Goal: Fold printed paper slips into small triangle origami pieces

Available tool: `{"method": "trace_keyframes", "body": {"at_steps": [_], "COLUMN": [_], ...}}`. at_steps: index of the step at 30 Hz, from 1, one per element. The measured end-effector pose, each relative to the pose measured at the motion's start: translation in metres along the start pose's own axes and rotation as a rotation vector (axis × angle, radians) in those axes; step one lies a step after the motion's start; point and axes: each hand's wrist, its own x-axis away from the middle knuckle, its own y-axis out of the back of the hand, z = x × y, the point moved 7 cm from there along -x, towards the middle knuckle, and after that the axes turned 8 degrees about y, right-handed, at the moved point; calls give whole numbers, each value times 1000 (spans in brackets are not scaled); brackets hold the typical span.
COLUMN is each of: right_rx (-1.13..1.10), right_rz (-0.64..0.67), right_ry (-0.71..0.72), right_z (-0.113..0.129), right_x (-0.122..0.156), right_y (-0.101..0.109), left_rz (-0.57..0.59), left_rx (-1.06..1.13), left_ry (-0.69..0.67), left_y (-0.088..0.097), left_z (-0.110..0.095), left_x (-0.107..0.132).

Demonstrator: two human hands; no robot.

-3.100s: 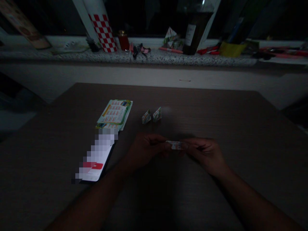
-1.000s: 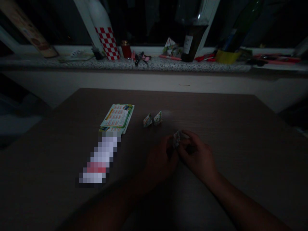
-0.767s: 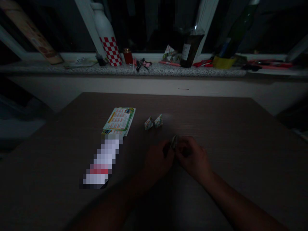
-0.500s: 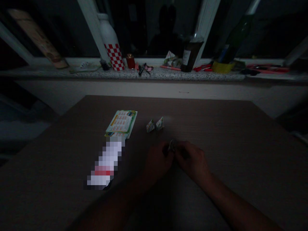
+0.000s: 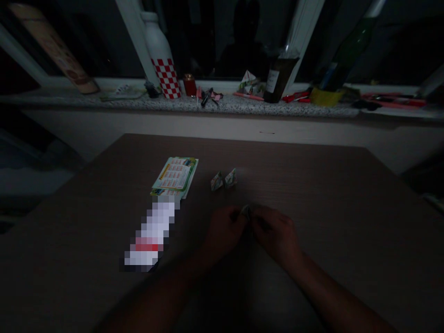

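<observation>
Small paper bit [image 5: 245, 211] is pinched between the left hand [image 5: 226, 230] and right hand [image 5: 276, 232], both grips closed on it, over the middle of the counter [image 5: 329, 199]. Looks like a crease being worked, so I'd guess the next move calls for a light, steady pinch. A folded shape [image 5: 217, 181] and its twin [image 5: 231, 178] sit just far-left, card stack [image 5: 175, 175] and phone [image 5: 152, 231] further left

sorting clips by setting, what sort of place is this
Probably a room at home, perhaps at night: a table below a windowsill holding a red-checked bottle, with dark window panes behind.
</observation>
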Motion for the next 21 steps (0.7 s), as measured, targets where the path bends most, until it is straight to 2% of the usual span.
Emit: {"method": "trace_keyframes", "body": {"at_steps": [3, 8, 13, 17, 21], "right_rx": [-37, -39, 6, 30, -40], "right_rz": [13, 11, 10, 70, 205], "right_ry": [-13, 1, 35, 50, 26], "right_z": [1, 6, 11, 13, 12], "right_x": [0, -3, -5, -5, -3], "right_y": [-1, 2, 6, 5, -1], "left_rz": [14, 100, 144, 126, 86], "left_rx": [90, 316, 387, 426, 484], "left_ry": [4, 53, 83, 88, 136], "left_y": [1, -2, -5, -2, 1], "left_z": [1, 6, 9, 7, 9], "left_x": [0, -1, 1, 2, 1]}}
